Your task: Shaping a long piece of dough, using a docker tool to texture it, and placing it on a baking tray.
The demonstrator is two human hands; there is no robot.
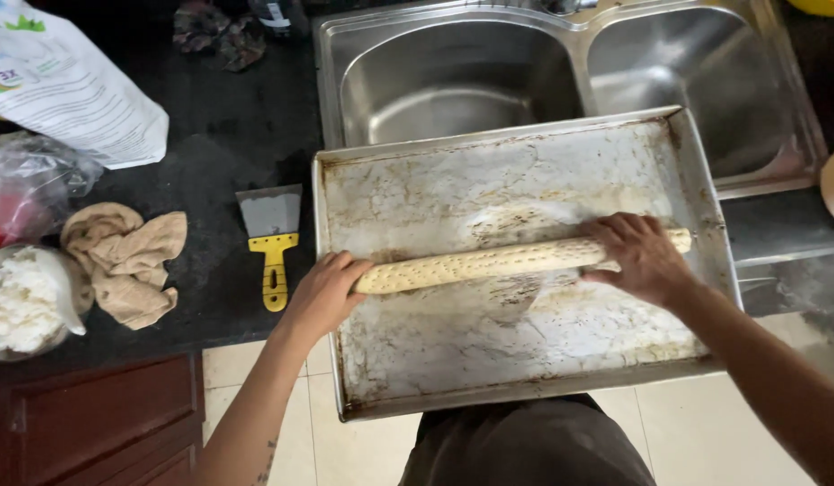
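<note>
A long roll of pale dough [489,263], dotted with small holes, lies across a large worn metal baking tray [516,396]. My left hand [325,292] rests on the roll's left end, at the tray's left rim. My right hand [637,256] presses palm-down on the roll's right end, fingers spread over it. A thin, flour-dusted sheet of dough [507,193] covers much of the tray floor under the roll. The tray sits partly over the sink and overhangs the counter edge toward me.
A double steel sink [453,81] lies behind the tray. On the dark counter to the left are a yellow-handled scraper [273,238], a crumpled beige cloth [125,261], a bowl of white crumbly stuff [21,301], plastic bags [66,81]. Tiled floor below.
</note>
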